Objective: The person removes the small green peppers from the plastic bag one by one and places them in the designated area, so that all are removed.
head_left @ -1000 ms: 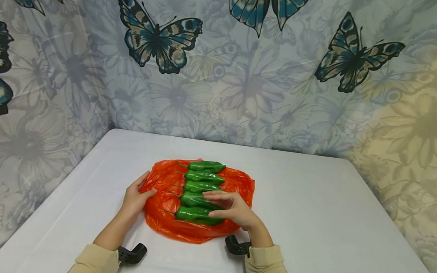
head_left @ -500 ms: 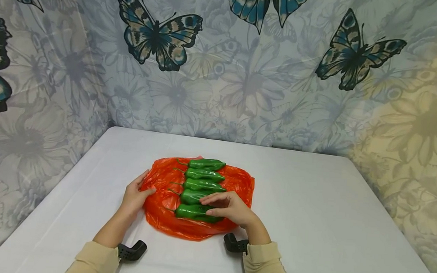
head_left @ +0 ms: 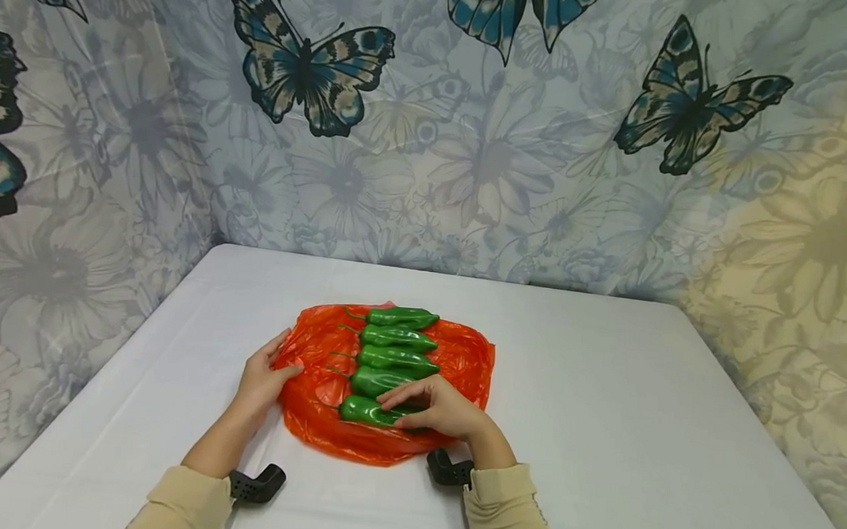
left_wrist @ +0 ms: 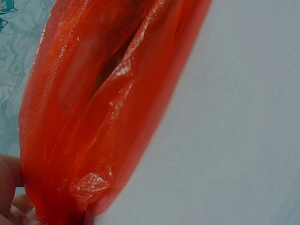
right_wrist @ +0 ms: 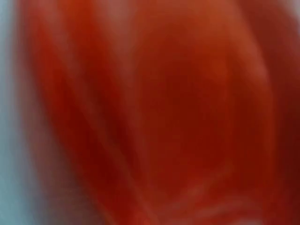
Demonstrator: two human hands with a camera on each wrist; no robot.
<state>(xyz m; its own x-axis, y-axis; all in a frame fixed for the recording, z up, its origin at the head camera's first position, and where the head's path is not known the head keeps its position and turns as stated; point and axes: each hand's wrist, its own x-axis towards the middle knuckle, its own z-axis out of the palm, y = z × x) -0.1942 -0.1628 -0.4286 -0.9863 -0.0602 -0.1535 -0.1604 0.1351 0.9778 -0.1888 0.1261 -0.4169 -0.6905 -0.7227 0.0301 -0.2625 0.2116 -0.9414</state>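
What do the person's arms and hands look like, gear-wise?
Both forearms wear beige sleeves with broad cuffs: left sleeve, right sleeve. Below the cuffs, the left hand and right hand are bare, no gloves. Each wrist carries a black, angled device: left device, right device. No cables or readable markings visible.

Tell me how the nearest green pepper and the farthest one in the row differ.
The nearest pepper is partly hidden, with the right hand over its tip end; the farthest pepper shows from stem to tip. The nearest pepper has a broad strip of red bag in front of it, while the farthest pepper lies at the bag's back edge. Both are glossy green, lie on the bag and have their stems toward the left.
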